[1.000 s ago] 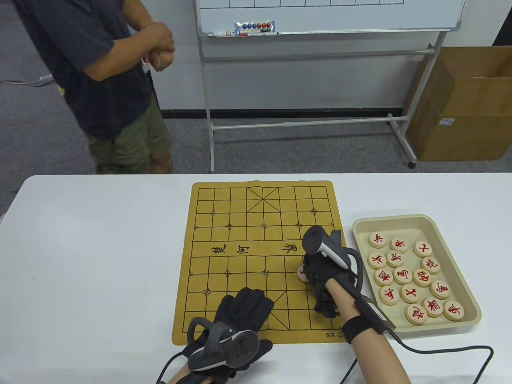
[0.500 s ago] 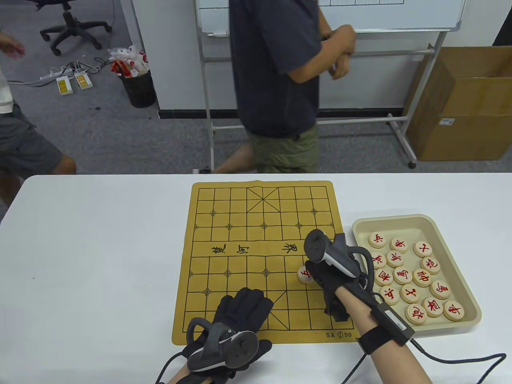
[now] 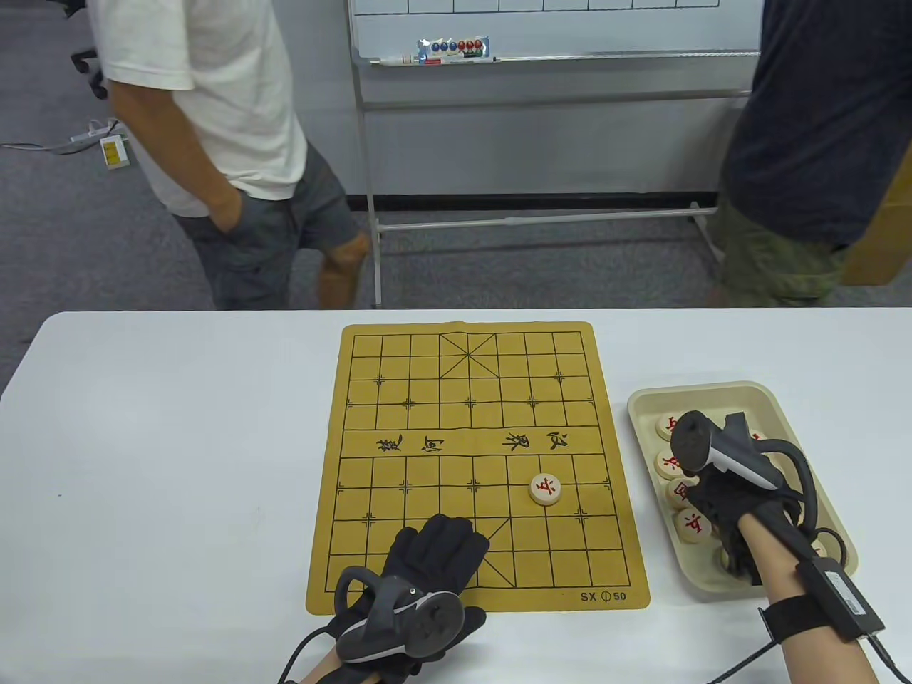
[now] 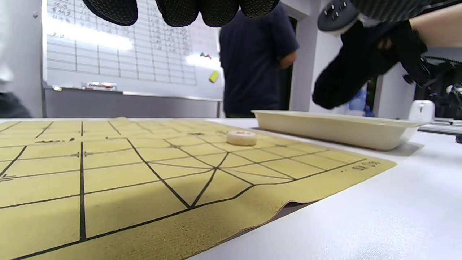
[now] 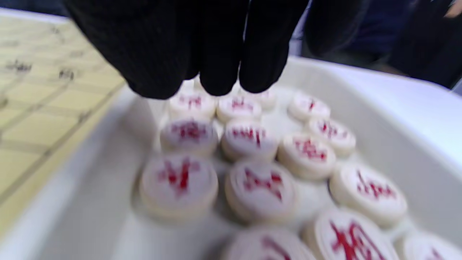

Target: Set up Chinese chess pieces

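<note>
A tan Chinese chess board mat (image 3: 470, 399) lies at the table's middle. One round pale piece with a red character (image 3: 545, 489) sits on the mat's near right part; it also shows in the left wrist view (image 4: 241, 137). A beige tray (image 3: 702, 390) to the right of the mat holds several red-character pieces (image 3: 692, 526). My right hand (image 3: 712, 499) hovers over the tray, its fingers (image 5: 220, 83) hanging just above the pieces (image 5: 249, 139) and holding nothing. My left hand (image 3: 442, 541) rests flat on the mat's near edge, empty.
Two people stand beyond the table's far edge, one in a white shirt (image 3: 206, 92) at left and one in dark blue (image 3: 819, 121) at right. A whiteboard on a stand (image 3: 556, 28) is behind them. The glove cable (image 3: 748, 662) trails off the near right edge.
My right hand let go of the piece on the mat and moved right to above the tray. The left hand has not moved. The people behind the table walked to new spots.
</note>
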### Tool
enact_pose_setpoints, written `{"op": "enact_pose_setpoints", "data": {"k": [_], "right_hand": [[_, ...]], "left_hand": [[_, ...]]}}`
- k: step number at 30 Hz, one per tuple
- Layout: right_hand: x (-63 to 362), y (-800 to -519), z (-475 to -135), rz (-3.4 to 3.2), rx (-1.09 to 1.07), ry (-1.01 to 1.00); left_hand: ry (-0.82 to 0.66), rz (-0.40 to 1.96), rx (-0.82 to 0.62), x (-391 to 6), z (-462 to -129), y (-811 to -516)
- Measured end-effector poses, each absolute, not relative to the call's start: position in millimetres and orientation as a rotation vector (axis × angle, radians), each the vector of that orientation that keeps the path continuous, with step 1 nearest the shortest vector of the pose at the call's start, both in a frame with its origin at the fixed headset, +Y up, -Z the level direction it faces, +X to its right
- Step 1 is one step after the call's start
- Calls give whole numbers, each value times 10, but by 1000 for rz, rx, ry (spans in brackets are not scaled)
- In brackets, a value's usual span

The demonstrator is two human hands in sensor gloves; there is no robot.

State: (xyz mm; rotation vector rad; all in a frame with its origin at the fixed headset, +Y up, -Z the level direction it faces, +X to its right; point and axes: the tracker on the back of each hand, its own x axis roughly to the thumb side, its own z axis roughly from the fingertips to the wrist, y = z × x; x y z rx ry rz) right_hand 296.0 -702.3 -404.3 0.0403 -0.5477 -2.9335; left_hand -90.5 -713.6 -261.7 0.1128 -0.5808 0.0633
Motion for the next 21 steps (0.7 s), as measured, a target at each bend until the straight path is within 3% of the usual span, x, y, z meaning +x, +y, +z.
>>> {"op": "enact_pose_setpoints", "data": {"k": [7,12,21], "right_hand": [[2931,-7342,-3801,-2810,-185,-478],[2900,-7403,-3768,-2766,-245,-306],[2858,-7489,-3704,-2766,-277,-230]], "left_hand": [[-589,59,102,-882,-2618,-7159],[-585,55,103,-887,-2620,-7157],[-585,54,101,-883,-2621,-7158]]}}
